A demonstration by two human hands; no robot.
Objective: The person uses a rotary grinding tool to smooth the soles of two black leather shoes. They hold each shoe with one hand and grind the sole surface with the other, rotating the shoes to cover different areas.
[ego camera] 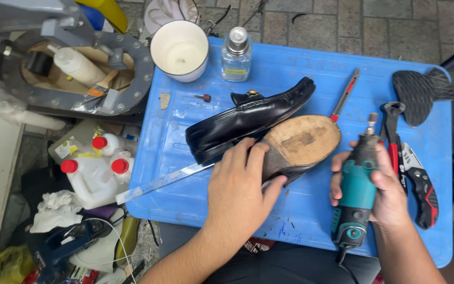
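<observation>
Two black loafers lie on a blue table [311, 63]. One shoe [243, 121] rests on its side. The other [300, 142] is turned sole up, showing a worn tan sole. My left hand [237, 184] grips the heel end of the sole-up shoe. My right hand [379, 184] holds a teal and black rotary tool [356, 192] upright, its small sanding tip [372, 120] just right of the sole's toe.
A metal ruler [158, 183] lies under the shoes. Pliers [392, 131], a folding knife [421, 184], a red-handled tool [345, 94], a black rubber sole piece [419, 92], a white cup [179, 50] and a clear bottle [236, 55] sit on the table. Red-capped jugs [98, 173] stand at left.
</observation>
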